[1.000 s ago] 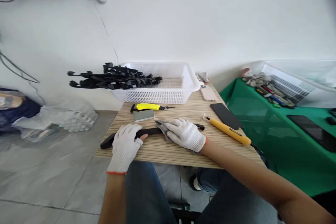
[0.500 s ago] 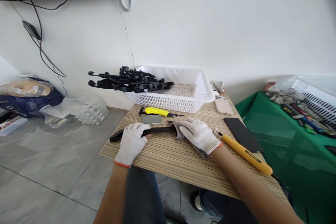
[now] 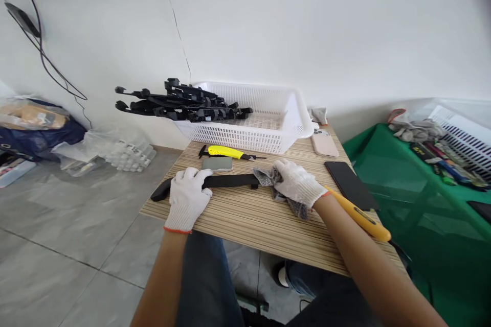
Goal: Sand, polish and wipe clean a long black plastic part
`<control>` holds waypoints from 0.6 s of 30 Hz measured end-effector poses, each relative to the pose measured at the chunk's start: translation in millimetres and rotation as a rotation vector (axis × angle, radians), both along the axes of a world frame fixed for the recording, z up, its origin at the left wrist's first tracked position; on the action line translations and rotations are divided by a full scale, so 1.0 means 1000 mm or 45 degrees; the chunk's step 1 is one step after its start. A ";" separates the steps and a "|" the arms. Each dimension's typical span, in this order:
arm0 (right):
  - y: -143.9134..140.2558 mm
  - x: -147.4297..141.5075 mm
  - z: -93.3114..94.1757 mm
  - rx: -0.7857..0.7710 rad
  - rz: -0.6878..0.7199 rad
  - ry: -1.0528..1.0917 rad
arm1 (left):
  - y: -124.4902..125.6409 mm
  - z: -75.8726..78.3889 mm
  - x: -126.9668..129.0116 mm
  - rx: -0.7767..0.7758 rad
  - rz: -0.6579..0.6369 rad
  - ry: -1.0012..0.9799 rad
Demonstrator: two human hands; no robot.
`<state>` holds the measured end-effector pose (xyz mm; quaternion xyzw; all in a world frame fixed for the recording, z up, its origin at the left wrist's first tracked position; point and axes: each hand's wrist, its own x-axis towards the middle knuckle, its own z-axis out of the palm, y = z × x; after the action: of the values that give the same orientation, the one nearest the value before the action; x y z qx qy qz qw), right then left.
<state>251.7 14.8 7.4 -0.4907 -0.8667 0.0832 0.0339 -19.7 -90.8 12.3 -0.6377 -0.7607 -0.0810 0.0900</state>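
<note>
A long black plastic part [image 3: 230, 181] lies across the striped wooden table [image 3: 253, 225]. My left hand [image 3: 186, 198], in a white knit glove, presses down on its left portion. My right hand [image 3: 297, 183], also gloved, is closed on a grey cloth [image 3: 268, 178] at the part's right end. Beyond the part lie a small grey block [image 3: 217, 163] and a yellow utility knife [image 3: 224, 152].
A white mesh basket [image 3: 276, 125] at the table's back holds several black parts [image 3: 180, 104] that overhang its left side. A yellow-handled tool [image 3: 360, 217], a black phone [image 3: 351, 179] and a pink phone [image 3: 324, 143] lie at right. A green table [image 3: 429, 199] stands further right.
My right hand has drawn the cloth rightward to the part's right end and bunched it. The view has shifted, while my left hand stays on the part.
</note>
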 end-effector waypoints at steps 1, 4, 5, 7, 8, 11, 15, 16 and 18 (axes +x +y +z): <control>0.001 -0.001 -0.001 0.070 0.046 -0.001 | -0.001 0.000 0.000 0.018 0.023 0.005; 0.003 -0.001 -0.004 0.278 0.135 -0.021 | -0.006 -0.004 0.002 0.152 0.087 -0.012; 0.004 -0.001 -0.004 0.320 0.135 -0.027 | -0.008 -0.006 0.002 0.220 0.098 -0.019; 0.005 -0.001 -0.003 0.363 0.124 -0.027 | -0.009 -0.009 0.001 0.350 0.082 -0.007; 0.005 0.000 -0.003 0.368 0.118 -0.023 | -0.009 -0.010 0.000 0.390 0.042 0.012; 0.006 0.001 -0.002 0.308 0.139 0.034 | -0.008 -0.010 -0.004 0.398 -0.124 0.056; 0.010 0.005 -0.006 0.078 0.205 0.256 | -0.005 -0.008 -0.009 0.347 -0.196 0.072; 0.011 0.007 -0.007 -0.004 0.184 0.331 | -0.004 -0.008 -0.010 0.342 -0.202 0.078; 0.012 0.012 -0.007 -0.166 0.117 0.526 | -0.003 -0.010 -0.012 0.348 -0.222 0.083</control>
<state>263.3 26.4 0.3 -0.4242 -0.8556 0.2394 0.1751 -31.5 -93.5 2.1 -0.6855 -0.6810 -0.1703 0.1932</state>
